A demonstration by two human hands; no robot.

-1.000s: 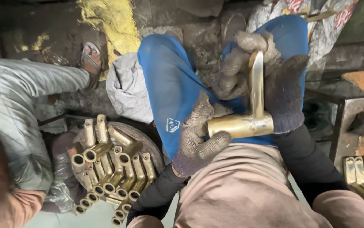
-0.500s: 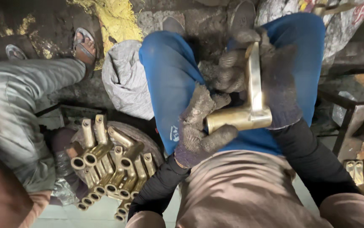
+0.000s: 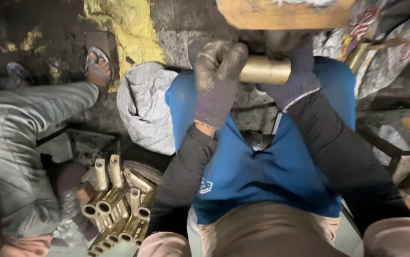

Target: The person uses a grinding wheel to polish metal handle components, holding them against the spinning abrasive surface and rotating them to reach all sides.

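Both of my hands wear grimy knit gloves and grip one brass pipe fitting (image 3: 265,70) held out above my knees. My left hand (image 3: 216,76) wraps its left end. My right hand (image 3: 296,76) wraps the right end, and only the short golden barrel between the gloves shows. The fitting sits just under a wooden block (image 3: 285,12) at the top edge. My blue trousers (image 3: 243,162) fill the middle.
A pile of several brass fittings (image 3: 114,209) lies in a round pan at lower left. Another person in grey trousers (image 3: 24,138) and a sandal (image 3: 98,66) sits at left. A grey cloth bundle (image 3: 143,109) rests beside my knee. A metal box (image 3: 402,154) stands at right.
Both hands have carried the brass fitting away from my lap, up and forward to the wooden block. The fitting's long arm, visible before, is now hidden by my gloves.
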